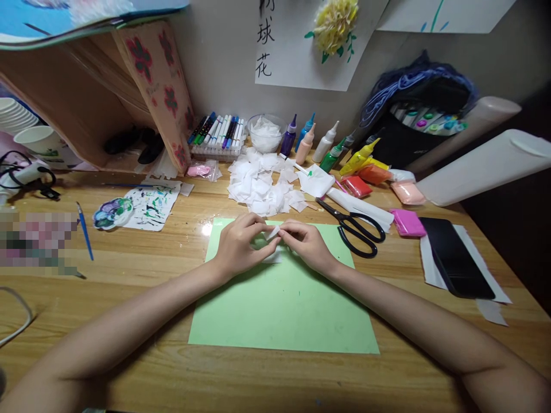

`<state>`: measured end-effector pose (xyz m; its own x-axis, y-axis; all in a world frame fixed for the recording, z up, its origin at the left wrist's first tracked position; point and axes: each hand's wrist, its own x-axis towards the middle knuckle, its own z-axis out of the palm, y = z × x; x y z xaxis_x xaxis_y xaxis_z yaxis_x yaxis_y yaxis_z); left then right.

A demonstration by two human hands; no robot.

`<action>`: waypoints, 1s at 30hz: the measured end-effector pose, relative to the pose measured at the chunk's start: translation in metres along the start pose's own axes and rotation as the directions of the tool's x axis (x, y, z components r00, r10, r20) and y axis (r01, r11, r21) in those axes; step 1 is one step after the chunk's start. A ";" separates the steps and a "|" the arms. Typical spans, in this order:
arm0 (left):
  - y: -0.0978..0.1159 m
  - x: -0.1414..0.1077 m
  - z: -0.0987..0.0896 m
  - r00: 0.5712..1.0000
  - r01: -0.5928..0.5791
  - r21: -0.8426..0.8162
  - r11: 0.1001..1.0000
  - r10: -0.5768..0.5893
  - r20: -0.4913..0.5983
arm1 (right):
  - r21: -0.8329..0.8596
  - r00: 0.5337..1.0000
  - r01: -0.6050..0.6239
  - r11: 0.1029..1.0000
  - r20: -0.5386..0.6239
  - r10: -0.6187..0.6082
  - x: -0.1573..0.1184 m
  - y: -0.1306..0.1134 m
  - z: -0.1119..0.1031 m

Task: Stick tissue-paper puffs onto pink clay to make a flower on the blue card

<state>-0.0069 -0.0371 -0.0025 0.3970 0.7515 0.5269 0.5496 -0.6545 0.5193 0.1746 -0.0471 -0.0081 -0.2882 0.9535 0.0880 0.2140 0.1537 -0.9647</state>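
Note:
Between my two hands is a small piece of white tissue paper (272, 233), raised over the far part of a green sheet of paper (284, 310). My left hand (243, 244) pinches it from the left with thumb and forefinger. From the right, my right hand (307, 244) grips its edge with the fingertips closed together. Another white scrap (274, 256) lies on the green sheet just under my left thumb, partly hidden. Right beyond my hands spreads a loose pile of white paper squares (267, 183).
Black-handled scissors (353, 226) lie right of my hands, near a dark phone (458, 258). Paint bottles (329, 143), a glass bowl (266, 133) and markers (221, 131) line the back. A paint-smeared sheet (152, 206) and blue brush (85, 229) are at left.

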 end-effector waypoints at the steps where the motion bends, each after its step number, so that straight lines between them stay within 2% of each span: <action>1: -0.001 -0.001 0.000 1.000 -0.026 0.022 0.999 0.026 -0.005 | -0.006 1.000 0.003 1.000 0.006 -0.003 0.000 0.000 0.000; 4: -0.002 -0.002 0.000 0.997 -0.072 0.067 0.995 0.075 -0.030 | -0.025 1.000 0.011 1.000 0.014 -0.010 0.000 0.000 0.001; 6: -0.001 -0.001 0.000 0.998 -0.056 0.058 0.997 0.058 -0.037 | -0.030 1.000 0.009 1.000 0.000 -0.009 -0.001 0.000 0.002; 10: 0.001 0.003 -0.003 0.992 0.115 -0.039 0.993 -0.117 -0.042 | -0.034 0.999 0.000 0.999 -0.042 -0.001 0.000 0.000 0.002; 19: -0.006 0.008 -0.004 0.904 0.418 -0.227 0.880 -0.428 0.001 | -0.057 0.992 -0.055 0.997 -0.116 0.048 0.001 0.000 0.001; 27: -0.029 0.013 -0.008 0.819 0.526 -0.278 0.804 -0.567 -0.088 | -0.020 0.965 -0.121 0.992 -0.239 0.112 0.002 0.005 -0.001; 30: -0.038 0.013 -0.008 0.805 0.539 -0.281 0.794 -0.584 -0.103 | -0.046 0.959 -0.125 0.991 -0.261 0.109 0.004 0.009 -0.002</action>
<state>-0.0284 -0.0032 -0.0097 -0.0768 0.9787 0.1906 0.4440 -0.1375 0.8854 0.1776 -0.0409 -0.0161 -0.0092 0.9990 0.0445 0.2912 0.0453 -0.9556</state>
